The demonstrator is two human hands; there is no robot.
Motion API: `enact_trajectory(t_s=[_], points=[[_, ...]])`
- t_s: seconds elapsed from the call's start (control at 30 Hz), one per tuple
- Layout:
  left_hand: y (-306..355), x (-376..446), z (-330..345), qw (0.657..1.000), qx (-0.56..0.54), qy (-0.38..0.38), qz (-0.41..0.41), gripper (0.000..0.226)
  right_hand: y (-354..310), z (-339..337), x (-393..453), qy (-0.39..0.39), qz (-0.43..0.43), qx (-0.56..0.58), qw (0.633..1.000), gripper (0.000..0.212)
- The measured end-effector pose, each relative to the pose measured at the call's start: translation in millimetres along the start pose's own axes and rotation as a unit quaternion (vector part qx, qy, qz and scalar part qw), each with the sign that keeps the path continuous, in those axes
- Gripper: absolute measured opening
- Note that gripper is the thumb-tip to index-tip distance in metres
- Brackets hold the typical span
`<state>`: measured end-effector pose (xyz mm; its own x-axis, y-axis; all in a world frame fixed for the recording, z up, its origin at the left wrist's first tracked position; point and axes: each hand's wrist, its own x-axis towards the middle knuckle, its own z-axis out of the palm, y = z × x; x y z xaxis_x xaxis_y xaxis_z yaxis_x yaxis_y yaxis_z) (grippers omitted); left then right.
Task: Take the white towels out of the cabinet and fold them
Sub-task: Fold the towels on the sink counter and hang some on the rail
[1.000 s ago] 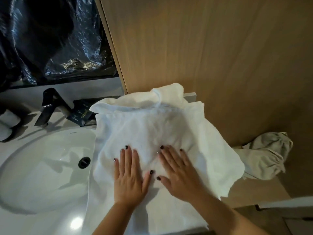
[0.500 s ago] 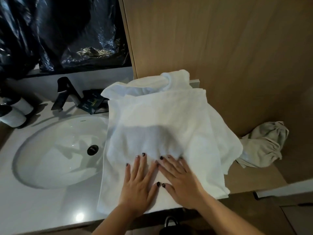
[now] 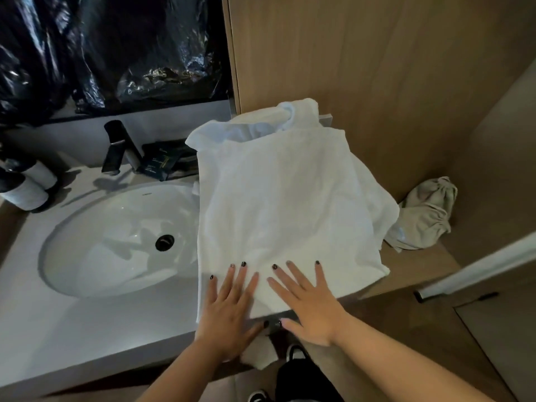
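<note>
A large white towel [image 3: 284, 198] lies spread on the white counter [image 3: 95, 329] to the right of the sink, its far end bunched against the wooden cabinet wall. My left hand [image 3: 229, 309] rests flat on the towel's near left corner with fingers straight. Beside it, my right hand [image 3: 307, 303] presses flat on the near edge, fingers spread. A small piece of white cloth [image 3: 258, 355] hangs below the counter edge under my hands.
An oval sink [image 3: 116, 239] with a black drain fills the counter's left. A black faucet [image 3: 116, 146], dark box [image 3: 159, 163] and two bottles [image 3: 26, 184] stand behind it. A crumpled beige cloth [image 3: 426, 213] lies on the wooden shelf at right. Black plastic covers the mirror area.
Both hands have slid toward me across the towel, from its middle to its near edge at the counter's front. The towel looks flatter.
</note>
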<state>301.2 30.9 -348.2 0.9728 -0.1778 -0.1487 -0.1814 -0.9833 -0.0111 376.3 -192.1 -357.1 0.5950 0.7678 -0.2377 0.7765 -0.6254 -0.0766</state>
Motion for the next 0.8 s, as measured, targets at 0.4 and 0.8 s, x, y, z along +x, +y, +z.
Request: enact_trajectory(t_s=[0.4,0.8], points=[[-15,-17,7,0.998,-0.049,0.019,0.022,0.084,62,17,-84,0.076,0.269,0.058,0.958,0.075],[60,53,-25,0.990,-0.102,0.022,0.098,0.074,42,-7,-83,0.408,0.574,0.586,0.399,0.025]])
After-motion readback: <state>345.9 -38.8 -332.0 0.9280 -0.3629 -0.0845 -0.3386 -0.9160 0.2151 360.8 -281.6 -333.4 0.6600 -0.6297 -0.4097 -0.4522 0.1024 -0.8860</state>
